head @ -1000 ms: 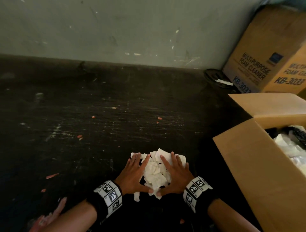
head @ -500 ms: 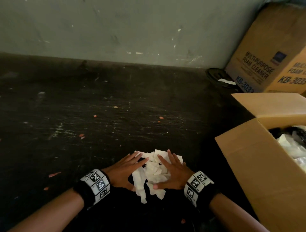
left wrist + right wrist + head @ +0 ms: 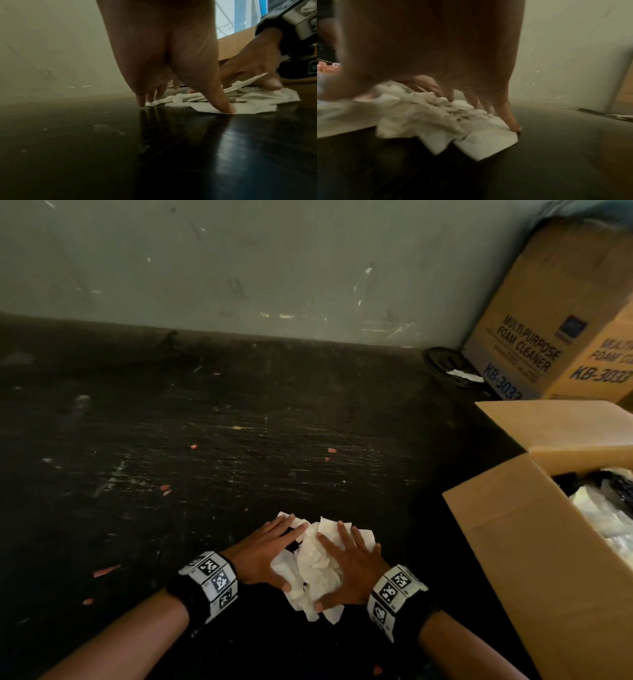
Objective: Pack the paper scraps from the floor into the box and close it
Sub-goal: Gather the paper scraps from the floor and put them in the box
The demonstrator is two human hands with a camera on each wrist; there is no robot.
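Note:
A heap of white paper scraps [image 3: 317,565] lies on the dark floor, low in the head view. My left hand [image 3: 265,553] presses its left side with straight spread fingers. My right hand [image 3: 346,563] lies flat on its right side, fingers spread. In the left wrist view the left hand [image 3: 171,75] touches the floor and the scraps [image 3: 243,100] with its fingertips. In the right wrist view the right hand [image 3: 453,67] pushes against the scraps [image 3: 436,116]. The open cardboard box [image 3: 534,542] stands to the right, with white paper and something dark inside.
A printed foam-cleaner carton [image 3: 548,313] stands in the back right corner against the grey wall [image 3: 239,268]. A dark round object [image 3: 448,364] with a white scrap lies beside it. Small orange flecks [image 3: 106,570] dot the floor. The box's flap [image 3: 555,422] is folded outward.
The heap has been raked a little nearer to me and has spread out. My left hand has shifted left and flattened over the heap's left edge; the right stays on top.

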